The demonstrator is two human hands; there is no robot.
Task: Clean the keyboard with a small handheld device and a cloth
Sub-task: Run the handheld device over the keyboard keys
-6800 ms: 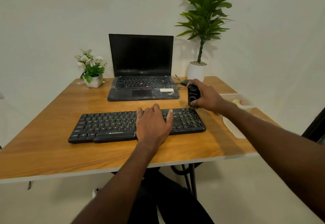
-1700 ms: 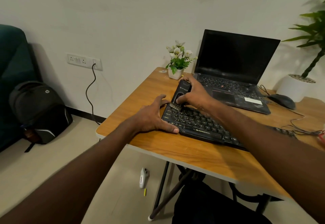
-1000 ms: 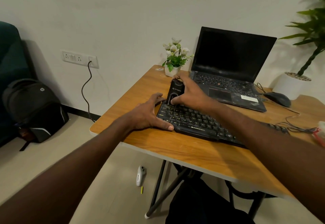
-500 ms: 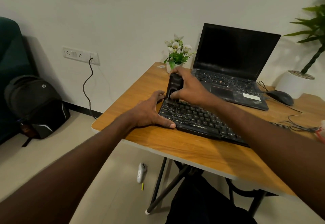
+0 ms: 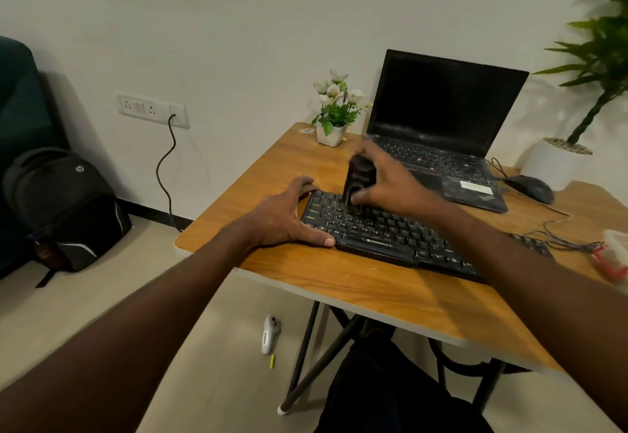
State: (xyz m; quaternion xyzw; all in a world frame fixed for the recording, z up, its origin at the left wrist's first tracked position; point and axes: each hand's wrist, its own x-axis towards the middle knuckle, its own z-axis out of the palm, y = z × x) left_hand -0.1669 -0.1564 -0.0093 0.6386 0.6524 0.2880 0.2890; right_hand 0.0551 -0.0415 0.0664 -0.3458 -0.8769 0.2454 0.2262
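Gripped upright in the right hand (image 5: pixel 387 181), fingers and thumb curled round it: a small black handheld cleaning device (image 5: pixel 359 178), lower end down on the top-left keys of the flat black plastic keyboard (image 5: pixel 390 233). Blurred with motion, so exact contact with the keys hard to tell. Compared with half a second ago, shifted only slightly along that same corner; compared with nearly seven seconds ago, carried from the keyboard's right end across to its left. Probably a pass along the key rows, now at the far left, with the cloth stage not begun and no cloth clearly identifiable.

Spread flat over the keyboard's left edge, thumb along the near side: the left hand (image 5: pixel 289 216), steadying, as before. Underneath, a wooden table (image 5: pixel 356 283); behind, an open black laptop (image 5: pixel 441 133).
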